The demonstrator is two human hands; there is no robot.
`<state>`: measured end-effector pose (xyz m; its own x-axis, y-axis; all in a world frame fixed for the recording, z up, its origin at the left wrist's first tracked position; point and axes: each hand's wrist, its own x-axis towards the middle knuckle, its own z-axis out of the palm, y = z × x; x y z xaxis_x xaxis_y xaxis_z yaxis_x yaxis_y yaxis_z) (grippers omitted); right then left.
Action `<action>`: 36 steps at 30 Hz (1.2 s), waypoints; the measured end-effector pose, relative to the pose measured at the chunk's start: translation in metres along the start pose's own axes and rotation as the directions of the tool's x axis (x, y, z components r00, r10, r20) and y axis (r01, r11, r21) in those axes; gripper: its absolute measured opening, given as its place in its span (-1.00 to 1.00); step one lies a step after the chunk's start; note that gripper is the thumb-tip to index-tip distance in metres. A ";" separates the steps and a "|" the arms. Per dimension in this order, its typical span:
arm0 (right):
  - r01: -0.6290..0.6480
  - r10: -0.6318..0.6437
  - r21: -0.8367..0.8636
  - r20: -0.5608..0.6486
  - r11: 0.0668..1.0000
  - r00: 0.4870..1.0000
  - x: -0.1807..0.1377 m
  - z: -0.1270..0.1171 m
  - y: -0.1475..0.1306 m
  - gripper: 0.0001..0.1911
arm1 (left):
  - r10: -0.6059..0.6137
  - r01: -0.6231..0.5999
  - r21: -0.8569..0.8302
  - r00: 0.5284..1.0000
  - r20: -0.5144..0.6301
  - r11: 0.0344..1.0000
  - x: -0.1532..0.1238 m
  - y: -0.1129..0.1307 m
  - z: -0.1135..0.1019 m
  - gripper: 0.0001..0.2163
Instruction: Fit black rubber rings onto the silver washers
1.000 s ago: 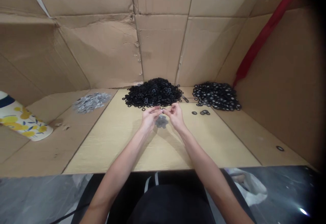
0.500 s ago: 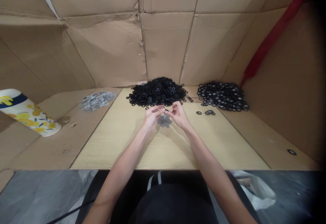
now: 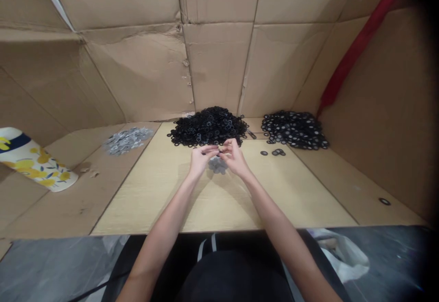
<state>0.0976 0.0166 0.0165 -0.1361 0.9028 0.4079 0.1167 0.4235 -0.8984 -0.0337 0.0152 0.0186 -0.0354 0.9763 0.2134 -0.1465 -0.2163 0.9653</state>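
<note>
My left hand (image 3: 200, 160) and my right hand (image 3: 235, 159) meet fingertip to fingertip above the board. Both are closed in a pinch. A small black ring (image 3: 219, 151) shows between them at the right fingertips; most of it is covered. What the left fingers pinch is too small to tell. Just below the hands lies a small heap of grey discs (image 3: 217, 166). Behind the hands rises a big pile of black rings (image 3: 209, 127). Black rings with pale centres (image 3: 295, 130) form another pile at the back right, and several similar pieces (image 3: 278, 152) lie on the board.
Silvery discs (image 3: 127, 140) are heaped at the left. A patterned bottle-like cylinder (image 3: 44, 162) leans in at the far left. One ring with a pale centre (image 3: 384, 201) lies far right. A small dark tool (image 3: 251, 134) rests between the piles. Cardboard walls (image 3: 219, 68) enclose the table.
The fingertips of both hands have drawn closer together around the small piece, leaving less of the black ring visible. The camera view has shifted slightly; the piles look the same.
</note>
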 end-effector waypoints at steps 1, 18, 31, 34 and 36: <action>-0.008 0.008 0.005 -0.016 1.000 1.000 0.000 0.001 -0.001 -0.67 | 0.016 -0.016 0.002 1.000 -0.019 1.000 0.000 -0.001 0.001 -0.77; -0.005 -0.008 -0.067 -0.198 0.998 0.980 -0.001 0.004 0.003 -0.67 | -0.074 0.065 -0.110 0.994 -0.082 0.992 -0.003 -0.007 0.009 -0.78; -0.125 0.158 0.286 -0.093 0.950 0.983 0.001 -0.001 -0.003 -0.58 | -0.191 0.163 -0.241 0.977 -0.098 0.957 -0.003 -0.005 0.006 -0.75; -0.177 0.212 0.333 -0.070 0.926 0.975 0.001 -0.003 -0.005 -0.60 | -0.191 0.162 -0.222 0.975 -0.113 0.961 -0.003 -0.005 0.006 -0.76; -0.204 0.243 0.340 -0.076 0.918 0.967 0.001 -0.004 -0.006 -0.62 | -0.185 0.159 -0.205 0.976 -0.117 0.966 -0.003 -0.006 0.006 -0.76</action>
<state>0.1007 0.0151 0.0230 -0.0283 0.9817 0.1881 -0.1993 0.1789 -0.9635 -0.0266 0.0131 0.0131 -0.1229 0.9923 0.0118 -0.3498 -0.0545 0.9352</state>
